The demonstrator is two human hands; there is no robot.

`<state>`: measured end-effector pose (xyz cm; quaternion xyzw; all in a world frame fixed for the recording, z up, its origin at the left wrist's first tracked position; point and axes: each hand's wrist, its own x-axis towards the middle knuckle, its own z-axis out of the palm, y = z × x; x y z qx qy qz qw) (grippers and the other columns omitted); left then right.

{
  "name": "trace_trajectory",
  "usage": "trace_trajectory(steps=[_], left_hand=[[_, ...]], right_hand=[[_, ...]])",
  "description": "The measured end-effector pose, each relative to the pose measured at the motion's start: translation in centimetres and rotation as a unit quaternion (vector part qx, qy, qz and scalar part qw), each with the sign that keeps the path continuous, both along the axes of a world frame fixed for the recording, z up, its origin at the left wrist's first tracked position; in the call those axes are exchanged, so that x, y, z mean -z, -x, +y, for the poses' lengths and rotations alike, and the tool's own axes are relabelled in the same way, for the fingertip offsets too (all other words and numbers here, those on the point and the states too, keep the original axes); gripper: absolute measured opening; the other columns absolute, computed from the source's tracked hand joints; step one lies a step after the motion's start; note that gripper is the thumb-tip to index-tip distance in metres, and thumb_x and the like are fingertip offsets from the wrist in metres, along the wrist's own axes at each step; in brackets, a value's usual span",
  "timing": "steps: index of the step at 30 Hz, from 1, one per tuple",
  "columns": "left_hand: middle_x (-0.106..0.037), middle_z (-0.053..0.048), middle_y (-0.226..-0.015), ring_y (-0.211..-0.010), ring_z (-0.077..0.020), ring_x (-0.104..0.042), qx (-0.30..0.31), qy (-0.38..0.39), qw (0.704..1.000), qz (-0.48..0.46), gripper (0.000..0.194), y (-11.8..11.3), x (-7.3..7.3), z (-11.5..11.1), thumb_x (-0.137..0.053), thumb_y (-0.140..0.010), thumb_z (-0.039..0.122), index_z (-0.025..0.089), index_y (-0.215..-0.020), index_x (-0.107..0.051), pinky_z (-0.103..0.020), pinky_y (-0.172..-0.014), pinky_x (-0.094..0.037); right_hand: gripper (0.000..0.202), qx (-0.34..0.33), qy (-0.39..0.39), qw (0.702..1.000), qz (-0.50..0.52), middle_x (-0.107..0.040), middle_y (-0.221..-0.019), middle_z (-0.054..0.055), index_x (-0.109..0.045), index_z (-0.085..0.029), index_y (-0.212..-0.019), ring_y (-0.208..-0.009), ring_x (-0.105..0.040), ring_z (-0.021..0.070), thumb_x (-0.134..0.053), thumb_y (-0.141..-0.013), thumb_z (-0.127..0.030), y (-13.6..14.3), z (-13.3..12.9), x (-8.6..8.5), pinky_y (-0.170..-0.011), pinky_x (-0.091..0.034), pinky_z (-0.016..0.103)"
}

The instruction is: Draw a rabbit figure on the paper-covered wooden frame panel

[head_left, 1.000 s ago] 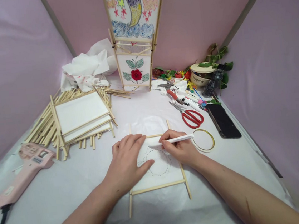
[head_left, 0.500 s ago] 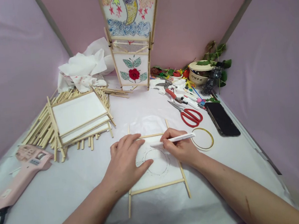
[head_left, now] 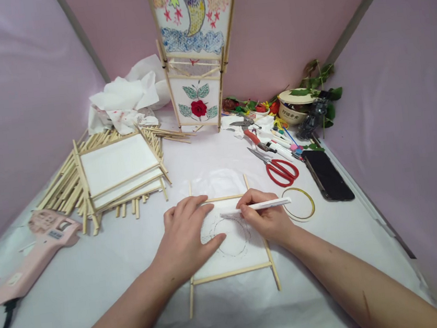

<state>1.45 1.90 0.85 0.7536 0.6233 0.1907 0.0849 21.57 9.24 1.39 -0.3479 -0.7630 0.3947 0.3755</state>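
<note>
A wooden-stick frame with a white panel lies flat in front of me. On it are thin dark circle outlines, one inside the other, and a faint patterned patch at the left side. My left hand rests on the panel's left part, fingers spread, its thumb reaching to the circle. My right hand is closed around a white pen, whose tip meets the panel just above the circle. A gold-coloured ring lies right of my right hand.
Red-handled scissors, pliers and a black phone lie at right, near a bowl and flowers. Framed panels sit on wooden sticks at left, by a pink glue gun. A decorated lantern stands behind.
The whole view has shifted slightly, so everything appears a little farther right. Both hands keep nearly the same places on the panel, and the pen tip has barely moved.
</note>
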Motion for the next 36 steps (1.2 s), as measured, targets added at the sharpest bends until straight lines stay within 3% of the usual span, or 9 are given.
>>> trace_trajectory(steps=[11,36], left_hand=[[-0.052,-0.010,-0.135,-0.125,-0.0338,-0.043,0.006,-0.004,1.000,-0.008,0.045,0.08,-0.01,0.01,-0.067,-0.079,0.042,0.024,-0.118,-0.055,-0.050,-0.096,-0.034],[-0.052,-0.010,-0.135,-0.125,-0.0341,-0.043,0.008,-0.007,1.000,0.000,0.044,0.12,0.09,0.09,-0.065,-0.079,0.042,0.024,-0.119,-0.055,-0.050,-0.097,-0.034]], right_hand=[[0.011,-0.027,-0.021,0.999,-0.040,-0.061,-0.062,-0.001,-0.062,-0.019,-0.074,-0.053,-0.053,0.0108,-0.053,-0.080,-0.016,0.40,-0.24,-0.06,-0.052,-0.040,0.022],[0.011,0.024,-0.048,0.998,-0.046,-0.056,-0.056,-0.003,-0.056,-0.020,-0.067,-0.049,-0.047,0.0099,-0.050,-0.075,-0.014,0.06,-0.07,0.05,-0.050,-0.037,0.023]])
